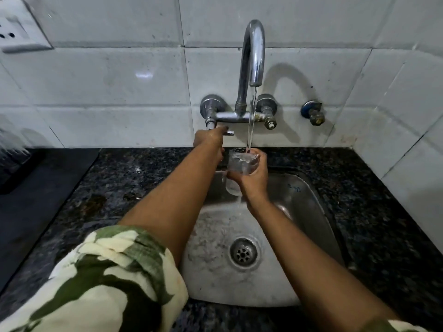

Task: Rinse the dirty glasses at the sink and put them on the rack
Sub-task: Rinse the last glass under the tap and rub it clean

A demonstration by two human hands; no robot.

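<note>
A person is standing at a small steel sink (309,212) set into a dark speckled granite counter (383,200), with white wall tiles (119,77) running behind it and turning a corner at 3 o'clock. A chrome swan-neck tap (253,56) is rising from a wall-mounted mixer at 12 o'clock, and a thin stream of water (250,125) is falling from its spout.

The right hand (254,178) is wrapping closed around a clear glass (239,164), holding it tilted under the stream just above the far edge of the basin, at about 12 o'clock from the drain (243,254). Water is entering the glass's mouth and spilling down from its lower end into the basin.

The left hand (209,138) is reaching up to the tap lever (229,133) at 11 o'clock, fingers curling closed on it. Both forearms are bare, and a green-and-cream patterned sleeve (100,283) is filling the frame at 7 o'clock.

The basin floor is looking wet and scuffed around the drain. A spare valve (314,113) is sticking out of the tiles at 1 o'clock. A white switch plate (19,32) is sitting on the wall at 10 o'clock, and a dark flat mat or tray (36,188) is lying on the counter at 9 o'clock; what stands at its far end is too blurred to tell.
</note>
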